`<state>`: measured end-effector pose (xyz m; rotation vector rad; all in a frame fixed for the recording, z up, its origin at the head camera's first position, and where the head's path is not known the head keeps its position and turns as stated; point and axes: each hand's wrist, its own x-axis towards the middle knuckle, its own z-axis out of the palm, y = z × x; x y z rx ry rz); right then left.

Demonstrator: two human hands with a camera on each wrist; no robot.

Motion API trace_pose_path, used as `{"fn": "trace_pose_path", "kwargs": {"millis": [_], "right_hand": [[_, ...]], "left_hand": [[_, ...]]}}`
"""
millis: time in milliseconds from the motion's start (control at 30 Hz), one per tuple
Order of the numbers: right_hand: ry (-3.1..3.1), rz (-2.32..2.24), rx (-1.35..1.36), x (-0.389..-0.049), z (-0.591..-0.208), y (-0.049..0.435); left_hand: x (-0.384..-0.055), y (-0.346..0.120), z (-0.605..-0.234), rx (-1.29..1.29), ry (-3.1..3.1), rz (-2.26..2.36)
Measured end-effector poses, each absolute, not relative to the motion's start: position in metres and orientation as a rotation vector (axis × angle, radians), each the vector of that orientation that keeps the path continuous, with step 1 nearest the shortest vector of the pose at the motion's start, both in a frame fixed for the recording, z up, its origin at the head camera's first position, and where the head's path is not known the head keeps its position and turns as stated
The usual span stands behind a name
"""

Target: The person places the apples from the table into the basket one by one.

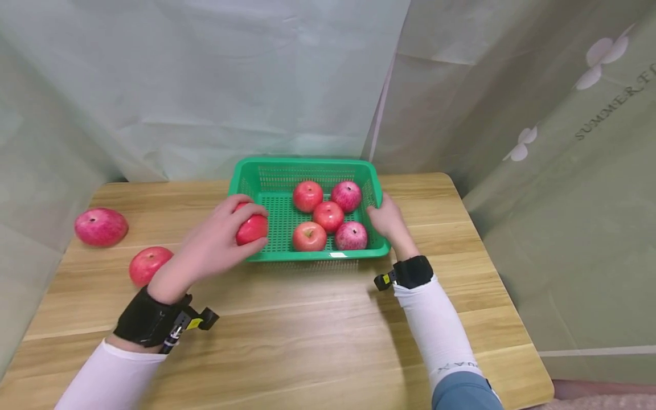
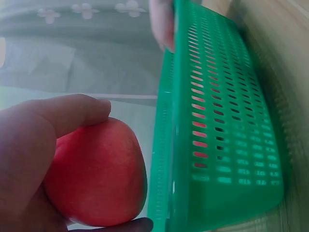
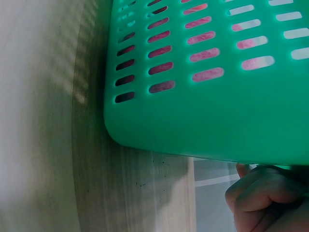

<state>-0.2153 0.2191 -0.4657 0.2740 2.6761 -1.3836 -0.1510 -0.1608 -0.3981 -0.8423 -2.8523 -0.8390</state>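
Observation:
A red apple is gripped in my left hand, thumb and fingers curled around it. In the head view that hand and apple overlap the left end of a green plastic basket. Several apples lie in the basket's middle and right part, among them a glossy red apple and a darker streaked apple. My right hand holds the basket's right rim, thumb on the inner side and fingers curled outside. The right wrist view shows those bent fingers under the rim.
On the wooden table, left of the basket, lie a dark pink apple and a red apple, the latter close beside my left wrist. A pale curtain hangs directly behind the table's back edge.

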Motion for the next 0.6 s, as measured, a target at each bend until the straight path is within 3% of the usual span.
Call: {"fn": "trace_pose_path", "kwargs": {"millis": [600], "right_hand": [[2.684, -1.390, 0.262, -0.216, -0.465, 0.219]], "left_hand": [[-0.213, -0.130, -0.418, -0.956, -3.119, -0.715]]}}
